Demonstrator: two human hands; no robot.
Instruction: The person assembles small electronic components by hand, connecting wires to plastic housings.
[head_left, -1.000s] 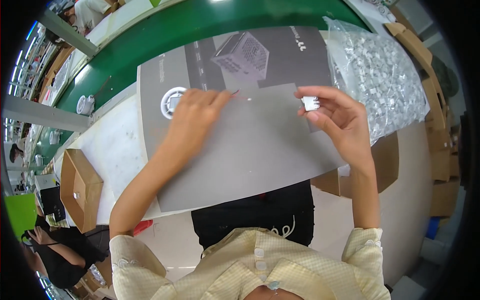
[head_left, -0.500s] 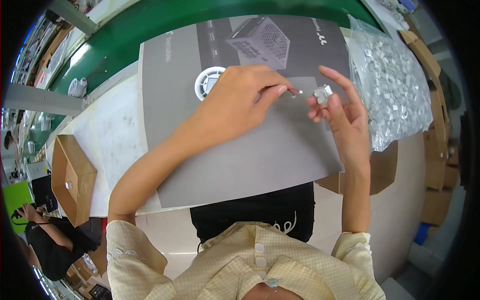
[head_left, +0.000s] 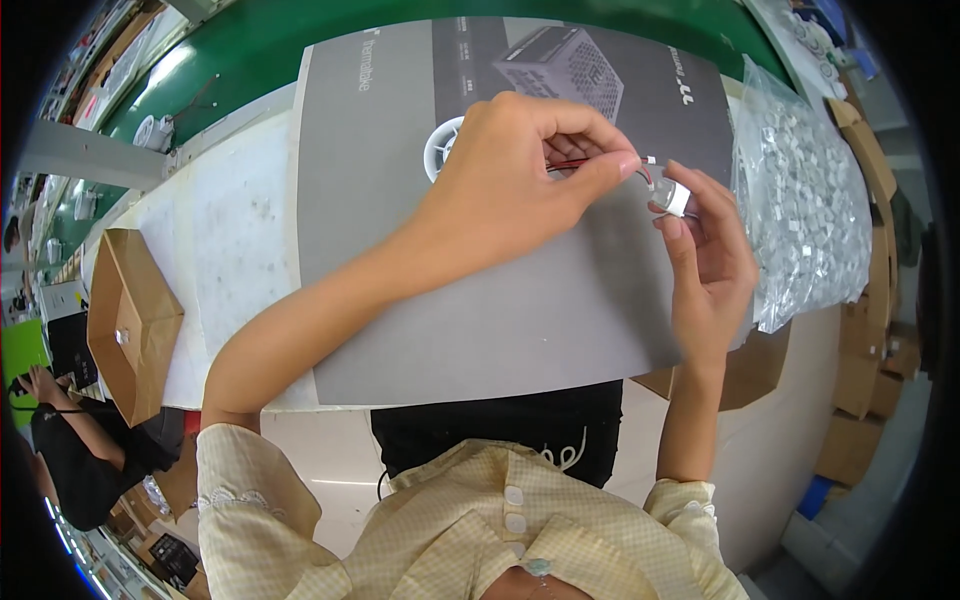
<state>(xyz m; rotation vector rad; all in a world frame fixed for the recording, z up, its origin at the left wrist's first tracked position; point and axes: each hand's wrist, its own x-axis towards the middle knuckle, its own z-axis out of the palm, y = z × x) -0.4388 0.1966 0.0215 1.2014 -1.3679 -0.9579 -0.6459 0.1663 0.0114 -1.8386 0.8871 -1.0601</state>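
My left hand (head_left: 525, 180) pinches thin red and black wires (head_left: 568, 164) between thumb and forefinger. A tiny white plug shows at the wires' end, just past the fingertips. A round white part with spokes (head_left: 434, 152), like a small fan, lies partly hidden behind that hand. Facing it, my right hand (head_left: 715, 245) grips a small white plastic housing (head_left: 674, 198) between thumb and fingers. The wire end and the housing are very close; whether they touch I cannot tell. Both hands are above a grey printed cardboard sheet (head_left: 450, 340).
A clear plastic bag (head_left: 808, 200) full of small white parts lies to the right. At left stands an open cardboard box (head_left: 135, 325) with a small white piece inside. Another round white part (head_left: 152, 133) sits on the green surface (head_left: 260, 50). A person (head_left: 85, 450) is at lower left.
The wire end and the white housing have come together from a clear gap. The housing is turned in my right fingers. The sheet and bag appear shifted right in the view.
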